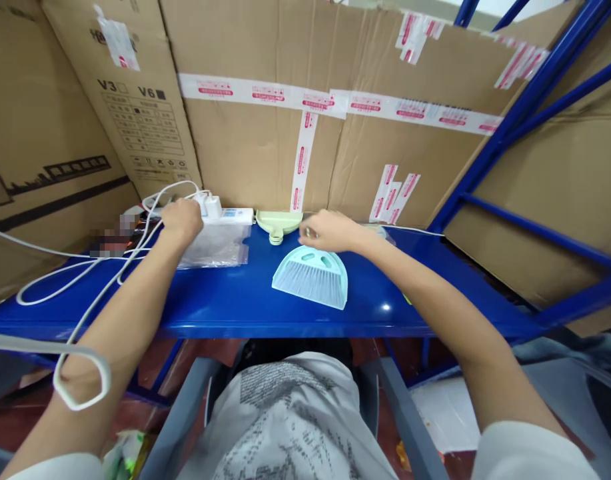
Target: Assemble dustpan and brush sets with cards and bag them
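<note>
My left hand (pixel 182 221) is closed, beside the white power strip (pixel 238 215) and over the left end of a clear plastic bag (pixel 218 247). Its fingertips point away from me, so what they hold, if anything, is hidden. My right hand (pixel 330 231) is curled and slightly blurred at the upper edge of a light-blue hand brush (pixel 312 275) with grey bristles. The brush's handle end is hidden there, and I cannot make out what lies between the fingers. A pale green dustpan (pixel 278 223) with a short neck lies left of this hand, apart from it.
White cables (pixel 92 263) loop across the left side of the blue table (pixel 225 307). Taped cardboard (pixel 250 147) walls the back, and a blue metal frame (pixel 490 160) slopes on the right. Chair arms (pixel 188 407) stand below the table's front edge.
</note>
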A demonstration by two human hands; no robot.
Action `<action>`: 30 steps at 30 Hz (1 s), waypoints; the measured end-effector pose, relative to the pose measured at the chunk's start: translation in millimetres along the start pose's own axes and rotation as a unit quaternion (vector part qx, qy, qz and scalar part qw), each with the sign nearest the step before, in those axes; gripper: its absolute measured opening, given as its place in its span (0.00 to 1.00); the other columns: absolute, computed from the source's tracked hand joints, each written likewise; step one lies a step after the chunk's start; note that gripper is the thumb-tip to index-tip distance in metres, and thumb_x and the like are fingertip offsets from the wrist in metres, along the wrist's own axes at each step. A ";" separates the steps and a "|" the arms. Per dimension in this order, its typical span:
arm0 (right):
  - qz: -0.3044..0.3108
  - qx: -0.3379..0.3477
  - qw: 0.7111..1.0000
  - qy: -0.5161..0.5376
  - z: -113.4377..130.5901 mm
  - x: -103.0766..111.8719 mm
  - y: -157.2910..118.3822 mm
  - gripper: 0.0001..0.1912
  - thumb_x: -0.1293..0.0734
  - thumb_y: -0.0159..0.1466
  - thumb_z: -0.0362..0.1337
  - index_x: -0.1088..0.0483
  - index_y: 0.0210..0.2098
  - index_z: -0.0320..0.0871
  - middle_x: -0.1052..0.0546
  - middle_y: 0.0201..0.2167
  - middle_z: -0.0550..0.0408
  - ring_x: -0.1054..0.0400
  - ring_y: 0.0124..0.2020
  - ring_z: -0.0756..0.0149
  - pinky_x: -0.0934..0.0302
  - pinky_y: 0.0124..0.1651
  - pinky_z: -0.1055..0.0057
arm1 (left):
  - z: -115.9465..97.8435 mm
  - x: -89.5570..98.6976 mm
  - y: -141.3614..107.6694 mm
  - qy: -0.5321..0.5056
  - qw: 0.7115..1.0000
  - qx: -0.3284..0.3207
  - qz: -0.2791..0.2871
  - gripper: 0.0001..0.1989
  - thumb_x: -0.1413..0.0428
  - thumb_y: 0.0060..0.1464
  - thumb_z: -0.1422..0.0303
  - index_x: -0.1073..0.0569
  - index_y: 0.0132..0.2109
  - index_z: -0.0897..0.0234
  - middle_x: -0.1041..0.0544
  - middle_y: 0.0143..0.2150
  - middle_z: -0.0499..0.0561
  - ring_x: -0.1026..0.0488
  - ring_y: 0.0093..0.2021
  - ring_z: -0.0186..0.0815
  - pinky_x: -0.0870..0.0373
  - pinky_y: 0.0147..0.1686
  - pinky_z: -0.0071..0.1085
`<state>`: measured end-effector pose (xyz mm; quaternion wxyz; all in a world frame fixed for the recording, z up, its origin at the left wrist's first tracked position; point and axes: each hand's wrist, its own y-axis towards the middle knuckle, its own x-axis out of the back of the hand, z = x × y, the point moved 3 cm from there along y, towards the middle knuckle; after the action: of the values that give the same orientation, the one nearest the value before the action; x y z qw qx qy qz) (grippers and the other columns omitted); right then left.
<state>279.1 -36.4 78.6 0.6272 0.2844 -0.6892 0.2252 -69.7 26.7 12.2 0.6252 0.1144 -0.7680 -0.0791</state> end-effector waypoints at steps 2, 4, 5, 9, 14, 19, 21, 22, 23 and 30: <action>0.080 -0.012 0.997 -0.004 -10.9 -13.3 -22.5 0.12 0.29 0.70 0.42 0.19 0.48 0.43 0.16 0.41 0.46 0.24 0.47 0.52 0.37 0.45 0.63 | -20.7 3.4 -6.7 0.037 0.996 0.037 -0.072 0.22 0.53 0.66 0.62 0.22 0.47 0.78 0.22 0.43 0.75 0.29 0.60 0.71 0.32 0.54 0.60; 0.117 -0.021 0.993 0.001 -14.0 -27.6 -34.5 0.18 0.26 0.68 0.44 0.21 0.54 0.42 0.16 0.43 0.44 0.24 0.52 0.50 0.37 0.45 0.63 | -46.3 3.5 -13.1 0.068 0.992 0.020 -0.103 0.22 0.55 0.66 0.66 0.21 0.50 0.76 0.21 0.50 0.77 0.28 0.60 0.66 0.31 0.55 0.54; 0.119 -0.028 0.992 0.006 -13.3 -33.6 -37.3 0.21 0.26 0.68 0.46 0.22 0.56 0.42 0.16 0.45 0.43 0.25 0.54 0.49 0.36 0.46 0.63 | -59.6 2.6 -16.0 0.095 0.990 -0.010 -0.108 0.22 0.56 0.65 0.67 0.20 0.50 0.75 0.21 0.51 0.77 0.27 0.59 0.64 0.30 0.53 0.51; 0.099 -0.050 0.994 0.024 -2.1 -49.9 -38.1 0.29 0.25 0.67 0.48 0.26 0.64 0.43 0.19 0.57 0.42 0.26 0.60 0.45 0.34 0.50 0.60 | -98.2 -2.8 -27.0 0.146 0.975 -0.137 -0.097 0.23 0.58 0.67 0.68 0.18 0.48 0.70 0.17 0.49 0.71 0.25 0.56 0.58 0.30 0.46 0.44; 0.091 -0.077 0.993 0.011 6.5 -57.5 -30.4 0.30 0.21 0.63 0.47 0.23 0.62 0.42 0.18 0.54 0.37 0.23 0.55 0.41 0.32 0.49 0.57 | -108.9 -0.7 -36.0 0.149 0.966 -0.168 -0.126 0.25 0.59 0.70 0.64 0.18 0.47 0.68 0.16 0.46 0.68 0.23 0.54 0.58 0.31 0.41 0.43; 0.091 -0.099 0.990 0.047 3.2 -58.7 -27.1 0.32 0.18 0.60 0.44 0.22 0.61 0.42 0.19 0.55 0.37 0.24 0.57 0.42 0.33 0.49 0.59 | -107.9 0.2 -38.8 0.136 0.970 -0.148 -0.134 0.26 0.59 0.71 0.60 0.18 0.48 0.66 0.16 0.47 0.67 0.20 0.51 0.58 0.33 0.42 0.43; 0.083 -0.093 0.990 0.061 0.3 -58.1 -28.0 0.32 0.18 0.60 0.43 0.23 0.61 0.41 0.19 0.56 0.38 0.26 0.59 0.43 0.34 0.50 0.61 | -108.0 -0.9 -39.2 0.135 0.973 -0.136 -0.127 0.26 0.59 0.71 0.59 0.18 0.49 0.64 0.16 0.48 0.66 0.20 0.51 0.57 0.33 0.43 0.43; 0.078 -0.086 0.991 0.066 -1.3 -57.6 -28.4 0.32 0.18 0.59 0.42 0.23 0.61 0.41 0.19 0.56 0.39 0.27 0.60 0.44 0.34 0.51 0.61 | -108.2 -1.2 -39.3 0.135 0.974 -0.130 -0.125 0.26 0.59 0.70 0.59 0.18 0.49 0.64 0.16 0.48 0.66 0.20 0.51 0.57 0.33 0.44 0.43; 0.075 -0.078 0.992 0.070 -3.2 -56.8 -28.6 0.32 0.18 0.59 0.42 0.23 0.60 0.41 0.19 0.55 0.40 0.28 0.61 0.45 0.35 0.51 0.62 | -108.3 -1.3 -39.4 0.133 0.975 -0.125 -0.123 0.25 0.58 0.70 0.58 0.18 0.50 0.63 0.16 0.48 0.65 0.20 0.51 0.57 0.33 0.45 0.43; 0.031 -0.070 0.995 0.067 -18.3 -42.4 -16.8 0.32 0.18 0.58 0.43 0.24 0.59 0.41 0.18 0.47 0.46 0.27 0.53 0.49 0.40 0.49 0.66 | -107.2 0.0 -38.4 0.117 0.977 -0.138 -0.112 0.28 0.59 0.70 0.57 0.17 0.51 0.65 0.16 0.47 0.66 0.20 0.51 0.59 0.32 0.48 0.45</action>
<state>306.1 -32.0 37.8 0.6832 0.2029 -0.6679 0.2144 38.1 -7.9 24.1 0.7076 0.1207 -0.6536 -0.2397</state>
